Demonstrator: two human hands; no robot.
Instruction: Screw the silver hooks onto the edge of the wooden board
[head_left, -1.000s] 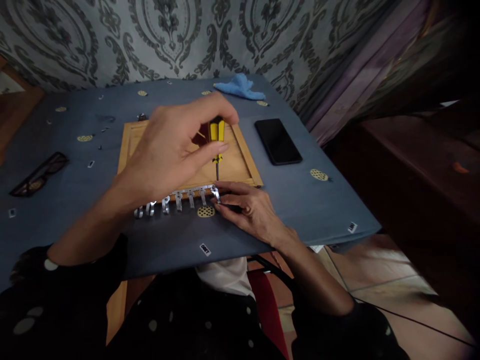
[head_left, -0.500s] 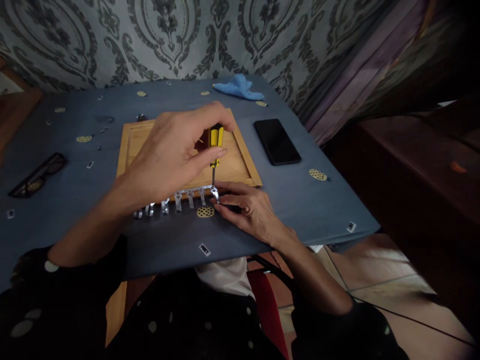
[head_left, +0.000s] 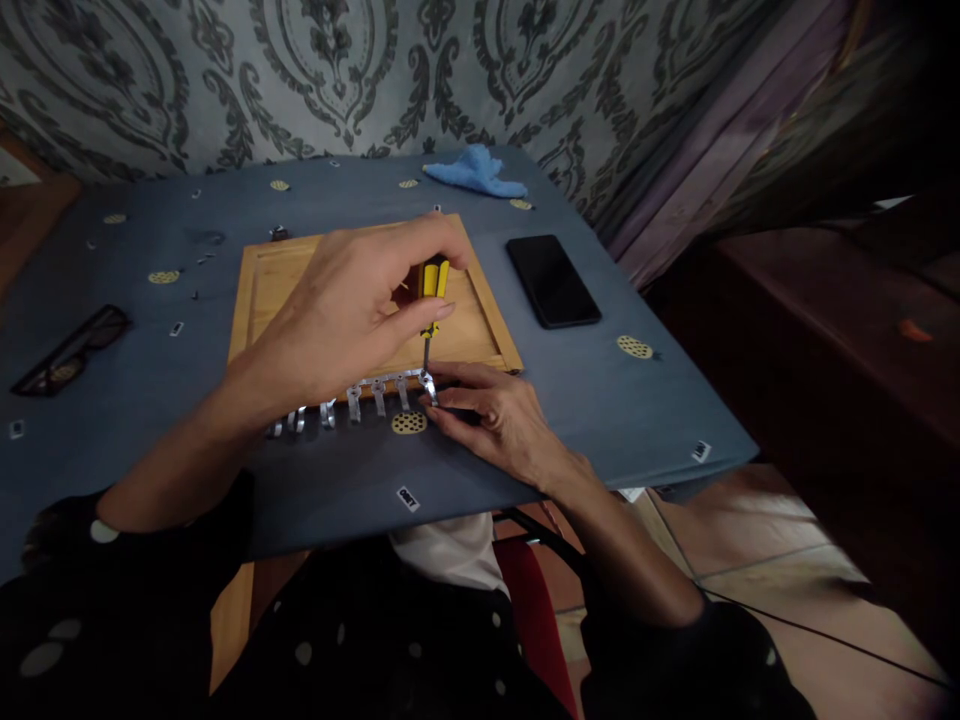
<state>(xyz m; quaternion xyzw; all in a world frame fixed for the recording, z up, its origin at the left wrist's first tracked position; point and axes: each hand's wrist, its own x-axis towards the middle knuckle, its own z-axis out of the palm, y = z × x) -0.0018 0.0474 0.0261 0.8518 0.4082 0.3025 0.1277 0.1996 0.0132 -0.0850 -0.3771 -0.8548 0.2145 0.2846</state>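
My left hand (head_left: pixel 360 300) is closed round the yellow and black handle of a screwdriver (head_left: pixel 433 290), held nearly upright. The tip meets the right end of a silver metal hook rail (head_left: pixel 379 385), which lies along the near edge of a framed wooden board (head_left: pixel 480 325). Several hooks hang from the rail toward me. My right hand (head_left: pixel 502 415) pinches the rail's rightmost hook, its upper finger beside the screwdriver tip. Part of the board and the rail's left end are behind my left hand and forearm.
A black phone (head_left: pixel 553 282) lies right of the board, and a blue cloth (head_left: pixel 476 172) is at the table's back. Dark-framed glasses (head_left: pixel 73 350) rest at the left. Small loose pieces (head_left: pixel 204 260) lie beyond the board's left side. The table's (head_left: pixel 645 430) right edge slants toward me.
The view has shifted very slightly. The screwdriver's handle leans a touch more to the right, while both hands keep their places and holds.
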